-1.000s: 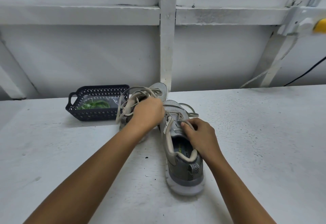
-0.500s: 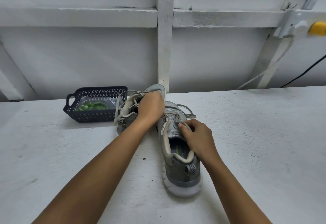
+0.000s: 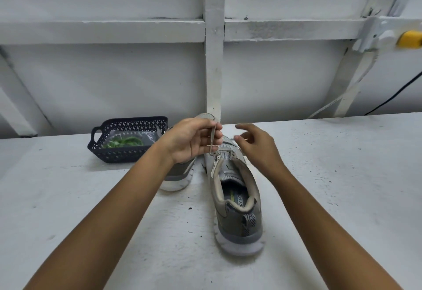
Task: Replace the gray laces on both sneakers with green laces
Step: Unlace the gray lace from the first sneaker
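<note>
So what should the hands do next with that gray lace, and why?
Probably pull the flat gray lace up and out of the nearer gray mesh sneaker's eyelets. The left hand pinches it, it runs down to the top eyelet, and the right hand hovers open beside, free to steady the shoe.

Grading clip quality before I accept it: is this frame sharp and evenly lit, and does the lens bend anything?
Head view: soft, even light, no glare, faint shadows under the basket and beside the near sneaker; the right hand looks slightly motion-blurred, the left hand pinching the gray lace sharper; the wide lens stretches the forearms toward the lower corners.
</note>
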A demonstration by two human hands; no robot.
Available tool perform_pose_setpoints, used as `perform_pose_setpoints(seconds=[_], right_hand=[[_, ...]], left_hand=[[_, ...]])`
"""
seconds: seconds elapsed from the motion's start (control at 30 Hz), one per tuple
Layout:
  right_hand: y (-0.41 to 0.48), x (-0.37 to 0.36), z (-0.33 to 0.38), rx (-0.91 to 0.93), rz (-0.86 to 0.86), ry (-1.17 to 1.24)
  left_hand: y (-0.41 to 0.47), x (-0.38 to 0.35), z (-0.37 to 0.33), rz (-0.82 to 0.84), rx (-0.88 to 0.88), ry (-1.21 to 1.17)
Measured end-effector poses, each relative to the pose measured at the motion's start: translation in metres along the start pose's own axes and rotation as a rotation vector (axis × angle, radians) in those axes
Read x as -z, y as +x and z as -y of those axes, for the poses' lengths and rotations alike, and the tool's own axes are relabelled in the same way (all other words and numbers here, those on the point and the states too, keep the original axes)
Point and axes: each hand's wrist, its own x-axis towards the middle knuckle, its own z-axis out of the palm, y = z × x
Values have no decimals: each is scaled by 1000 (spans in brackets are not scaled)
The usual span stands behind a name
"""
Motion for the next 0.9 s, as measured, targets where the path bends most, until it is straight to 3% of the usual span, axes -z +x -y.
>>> perform_pose_setpoints(seconds=[0.13, 0.2, 0.33, 0.53, 0.63, 0.77, 0.9], right_hand=[[20, -12, 14, 131, 345, 1], [26, -22, 17, 151, 375, -12], [36, -36, 19, 144, 285, 37], [57, -30, 30, 330, -76, -10], [63, -26, 36, 363, -97, -20], [45, -27, 36, 302, 153, 9], [18, -33, 32, 306, 342, -57]], left_hand=[[-6, -2, -1, 34, -18, 23], [-7, -2, 0, 35, -19, 40], [-10, -2, 0, 44, 26, 56], [-13, -6, 0, 168, 130, 13], [-17, -10, -4, 283, 84, 107], [-14, -14, -15, 341, -23, -27], [-3, 2, -32, 263, -171, -182]])
